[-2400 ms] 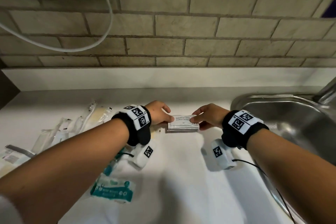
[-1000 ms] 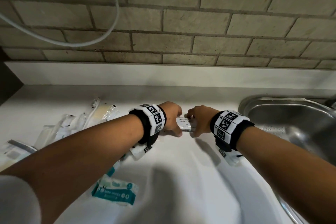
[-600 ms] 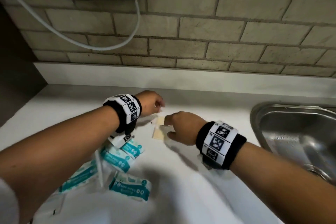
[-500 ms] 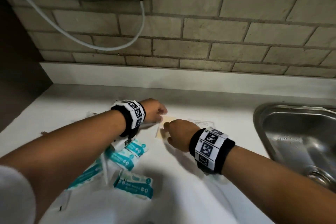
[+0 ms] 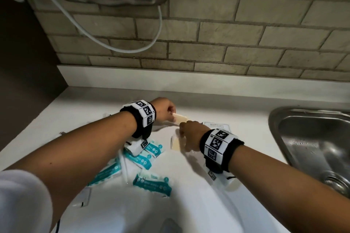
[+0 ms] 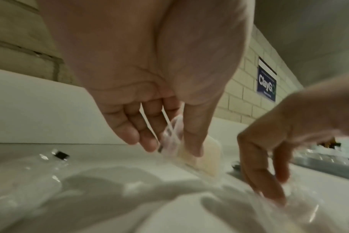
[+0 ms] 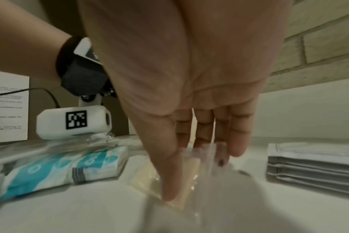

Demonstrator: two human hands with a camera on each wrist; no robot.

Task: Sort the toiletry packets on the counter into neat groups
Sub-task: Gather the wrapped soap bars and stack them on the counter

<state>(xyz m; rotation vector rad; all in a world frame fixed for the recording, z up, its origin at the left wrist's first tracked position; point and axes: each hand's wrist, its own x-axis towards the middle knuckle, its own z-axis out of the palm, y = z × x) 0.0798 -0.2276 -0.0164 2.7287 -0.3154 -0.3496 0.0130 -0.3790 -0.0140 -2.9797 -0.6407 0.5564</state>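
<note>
My left hand (image 5: 172, 115) pinches a clear-wrapped cream packet (image 5: 181, 118) between thumb and fingers, just above the white counter (image 5: 189, 204); the left wrist view shows that pinched cream packet (image 6: 207, 156) tilted. My right hand (image 5: 183, 134) presses straight fingers on a second cream packet (image 5: 175, 144), seen up close as a second cream packet (image 7: 183, 182) under the fingertips (image 7: 169, 190). A stack of white shampoo packets (image 5: 217, 126) lies right of the hands, and the shampoo packets (image 7: 313, 167) look squared up. Several teal wipe packets (image 5: 152, 185) lie scattered near my left forearm.
A steel sink (image 5: 310, 143) takes up the right side. A brick wall (image 5: 208, 43) with a white cable (image 5: 132, 49) stands behind the counter's low upstand. A small clear packet (image 5: 83, 197) lies at the left front. The counter's left edge (image 5: 37, 119) drops into dark space.
Both hands left the shampoo stack and moved left to the cream packets. The left hand picked one up; the right hand came down onto another. The view swung left.
</note>
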